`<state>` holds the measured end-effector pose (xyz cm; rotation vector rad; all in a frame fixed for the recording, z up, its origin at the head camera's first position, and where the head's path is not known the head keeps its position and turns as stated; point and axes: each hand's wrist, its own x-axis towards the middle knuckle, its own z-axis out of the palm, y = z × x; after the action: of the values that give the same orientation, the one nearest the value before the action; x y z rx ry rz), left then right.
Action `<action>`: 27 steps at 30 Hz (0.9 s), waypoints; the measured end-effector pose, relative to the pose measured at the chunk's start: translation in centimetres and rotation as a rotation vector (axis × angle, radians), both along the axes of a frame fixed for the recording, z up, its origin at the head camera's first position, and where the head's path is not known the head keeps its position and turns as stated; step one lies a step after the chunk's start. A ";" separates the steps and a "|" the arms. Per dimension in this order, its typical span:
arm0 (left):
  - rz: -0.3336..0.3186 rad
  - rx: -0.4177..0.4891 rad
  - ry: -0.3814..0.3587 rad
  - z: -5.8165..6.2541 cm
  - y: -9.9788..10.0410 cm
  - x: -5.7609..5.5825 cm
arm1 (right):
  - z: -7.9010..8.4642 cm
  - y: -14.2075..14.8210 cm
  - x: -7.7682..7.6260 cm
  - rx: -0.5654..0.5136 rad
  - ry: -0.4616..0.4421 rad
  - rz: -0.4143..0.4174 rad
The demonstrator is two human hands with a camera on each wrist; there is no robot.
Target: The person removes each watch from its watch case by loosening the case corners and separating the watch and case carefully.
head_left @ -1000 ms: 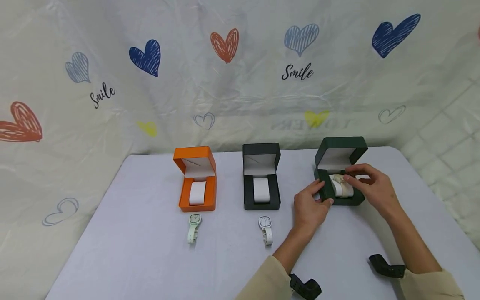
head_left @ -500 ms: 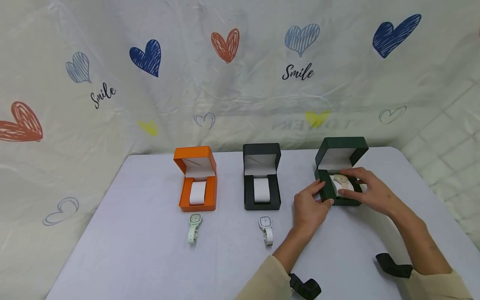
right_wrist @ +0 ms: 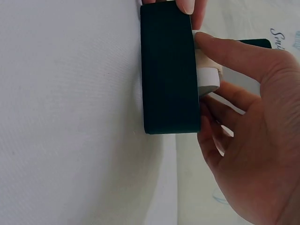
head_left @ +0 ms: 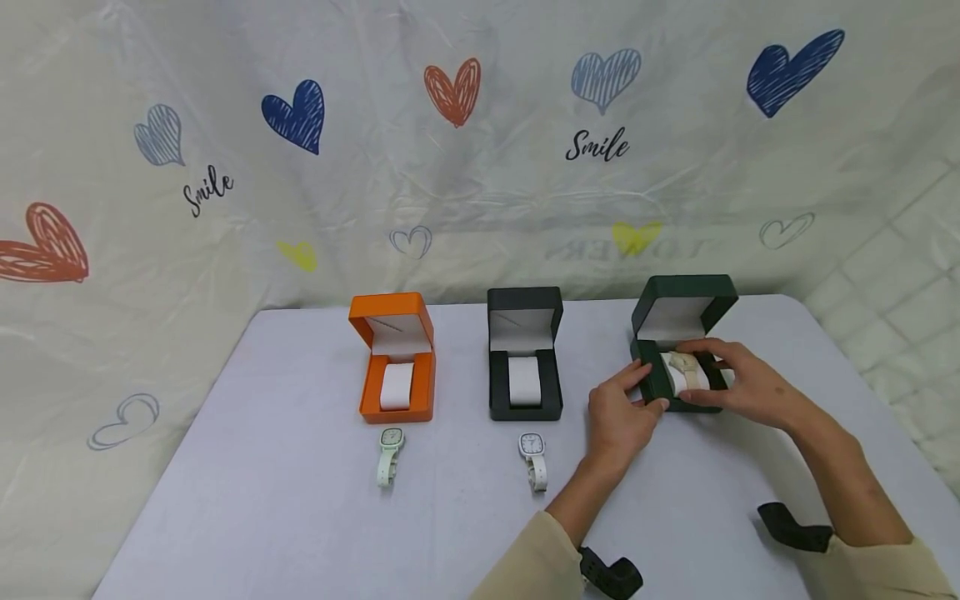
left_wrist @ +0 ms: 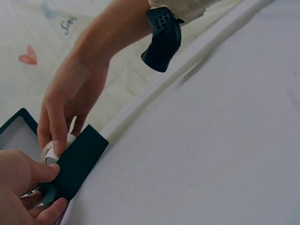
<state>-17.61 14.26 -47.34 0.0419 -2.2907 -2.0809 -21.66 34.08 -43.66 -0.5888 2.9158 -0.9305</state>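
Note:
At the right of the head view stands a green watch box (head_left: 655,386) with its lid raised. My left hand (head_left: 621,417) grips its front left corner, thumb on the near edge and fingers at the side. A cream-banded watch (head_left: 686,367) is wrapped round a white cushion (right_wrist: 209,78) inside the box. My right hand (head_left: 750,385) pinches the cushion between thumb at the near end and fingers at the far end. In the right wrist view the cushion stands partly above the box wall. The far fingertips are partly hidden.
An orange watch box (head_left: 426,392) and a black watch box (head_left: 554,387) stand with raised lids, each with a white cushion. A pale green watch (head_left: 387,457) and a white watch (head_left: 533,460) lie before them on the white table (head_left: 285,467).
My right hand has shifted from the cushion's right side, its thumb coming down to the near end. The watch face shows more than a second ago. My left hand stays on the box.

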 end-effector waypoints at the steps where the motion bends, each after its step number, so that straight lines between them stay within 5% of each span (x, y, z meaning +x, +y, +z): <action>1: 0.001 -0.001 -0.001 0.0 0.0 0.0 | 0.0 0.0 -0.1 0.003 -0.003 0.004; 27: -0.001 0.010 -0.026 0.3 -0.2 -0.1 | 0.8 -0.8 -0.4 0.063 -0.057 -0.010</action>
<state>-17.66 14.03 -47.08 0.0691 -2.2955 -2.1047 -22.08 33.26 -42.81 -0.5361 2.8882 -0.8378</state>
